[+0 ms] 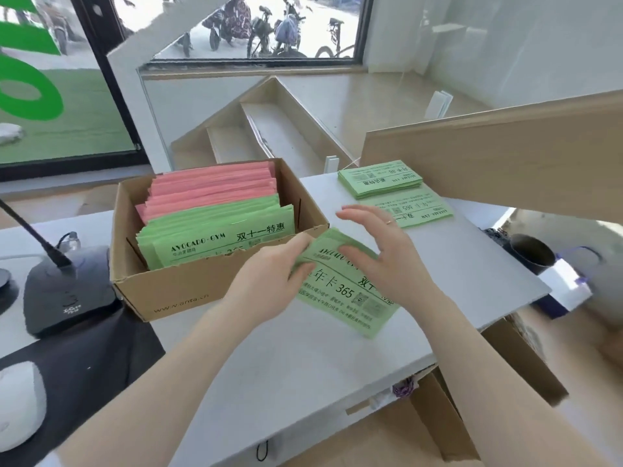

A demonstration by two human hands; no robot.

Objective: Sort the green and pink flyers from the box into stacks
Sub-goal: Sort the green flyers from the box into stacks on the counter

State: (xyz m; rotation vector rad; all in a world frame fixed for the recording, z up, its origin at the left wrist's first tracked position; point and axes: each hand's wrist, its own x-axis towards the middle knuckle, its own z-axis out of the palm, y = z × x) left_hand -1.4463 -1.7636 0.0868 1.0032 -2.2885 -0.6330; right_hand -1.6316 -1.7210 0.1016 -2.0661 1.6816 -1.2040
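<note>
An open cardboard box [182, 291] on the white table holds upright pink flyers [215, 187] at the back and green flyers [219, 234] at the front. Just right of the box, my left hand [273, 278] grips the left edge of a bundle of green flyers [344, 298] lying tilted on the table. My right hand [381, 251] hovers over that bundle with its fingers spread, its lower fingers touching the top sheet. Two green stacks lie at the table's far right: a thick stack [381, 178] and a flatter stack [418, 210] in front of it.
A black desk microphone base [67, 291] stands left of the box, on a dark mat with a white mouse [17, 402]. A tan board [505, 156] overhangs the far right. Open cardboard cartons [472, 416] sit below the table's right edge [488, 332].
</note>
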